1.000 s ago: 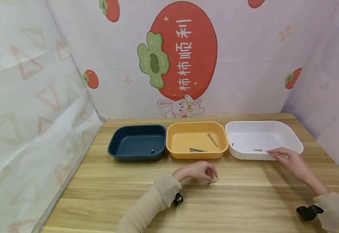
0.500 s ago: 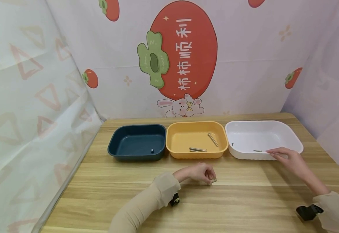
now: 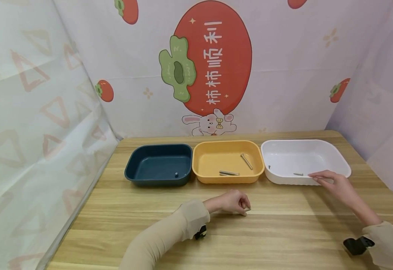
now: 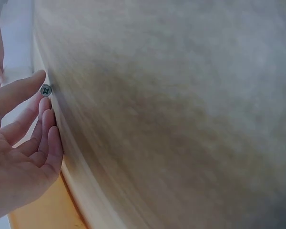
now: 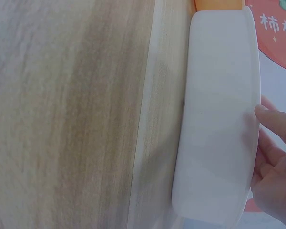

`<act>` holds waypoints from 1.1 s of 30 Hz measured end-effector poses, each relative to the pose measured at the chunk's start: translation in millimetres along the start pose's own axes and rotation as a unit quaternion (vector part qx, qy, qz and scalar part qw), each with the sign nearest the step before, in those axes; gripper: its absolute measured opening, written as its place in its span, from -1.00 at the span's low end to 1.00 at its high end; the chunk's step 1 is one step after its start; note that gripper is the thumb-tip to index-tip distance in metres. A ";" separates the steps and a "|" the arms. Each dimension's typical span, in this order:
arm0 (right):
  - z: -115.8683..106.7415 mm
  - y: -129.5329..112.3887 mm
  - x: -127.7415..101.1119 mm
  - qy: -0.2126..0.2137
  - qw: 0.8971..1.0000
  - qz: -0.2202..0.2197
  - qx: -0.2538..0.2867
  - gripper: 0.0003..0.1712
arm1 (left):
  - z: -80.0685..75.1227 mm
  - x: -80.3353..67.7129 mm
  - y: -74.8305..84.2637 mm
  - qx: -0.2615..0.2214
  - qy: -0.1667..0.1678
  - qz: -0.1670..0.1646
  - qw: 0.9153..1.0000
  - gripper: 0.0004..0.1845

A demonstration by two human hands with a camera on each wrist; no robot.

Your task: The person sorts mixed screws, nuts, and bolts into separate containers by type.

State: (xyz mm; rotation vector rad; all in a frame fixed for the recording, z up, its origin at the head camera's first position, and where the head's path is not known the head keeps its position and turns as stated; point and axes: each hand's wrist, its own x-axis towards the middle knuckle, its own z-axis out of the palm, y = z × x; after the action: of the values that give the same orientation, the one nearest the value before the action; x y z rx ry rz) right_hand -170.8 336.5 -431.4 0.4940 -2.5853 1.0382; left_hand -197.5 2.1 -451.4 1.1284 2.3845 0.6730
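Observation:
Just above the tabletop, in front of the yellow tray (image 3: 228, 180), my left hand (image 3: 231, 201) pinches a small screw (image 3: 248, 209) between thumb and fingers. Its cross-slotted head shows at the fingertips in the left wrist view; the fingers hide most of the shank. My right hand (image 3: 338, 185) grips the front rim of the white tray (image 5: 219, 114), the thumb outside and other fingers over the rim. Inside the white tray lie a small screw (image 3: 298, 174) near the front and a tiny dark screw-like piece (image 3: 269, 167) at the left.
A dark blue tray (image 3: 159, 183) stands left of the yellow one, with a small metal nut-like piece (image 3: 176, 174) inside. Several long bolts (image 3: 246, 161) lie in the yellow tray. All three trays stand in a row on the wooden table (image 3: 267, 243), before a printed cloth (image 3: 284, 93).
My left fingers have drawn in around the screw, which stuck out further a second ago; that hand has shifted slightly. My right hand has stayed on the white tray's rim.

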 end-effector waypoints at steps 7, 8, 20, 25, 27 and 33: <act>-0.2 -0.4 0.1 0.002 1.000 0.004 -0.005 -0.82 | 0.8 -0.8 0.7 -0.001 0.009 0.001 1.000 -0.84; -0.2 -0.4 0.1 0.003 1.000 0.004 -0.005 -0.83 | 1.1 -0.8 0.5 -0.004 0.010 0.000 1.000 -0.84; 1.6 0.3 0.3 0.012 1.000 -0.009 -0.001 -0.84 | 2.3 -1.4 1.1 0.012 0.024 -0.002 1.000 -0.89; 2.0 0.1 -0.1 0.011 1.000 -0.007 -0.005 -0.84 | 2.2 -1.8 0.5 0.021 0.024 0.010 0.999 -0.90; 2.1 0.2 -0.2 0.012 1.000 -0.009 -0.009 -0.84 | 1.9 -2.1 0.3 0.026 0.023 0.016 0.999 -0.88; 2.4 0.9 0.3 0.016 1.000 -0.018 -0.010 -0.84 | 0.6 -1.7 1.0 0.041 0.019 0.031 0.998 -0.87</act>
State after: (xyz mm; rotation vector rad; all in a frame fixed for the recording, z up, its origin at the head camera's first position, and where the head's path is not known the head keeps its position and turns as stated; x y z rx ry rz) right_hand -171.8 335.4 -433.4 0.5124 -2.5475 0.9995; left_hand -195.6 1.4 -451.1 1.2378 2.4388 0.6262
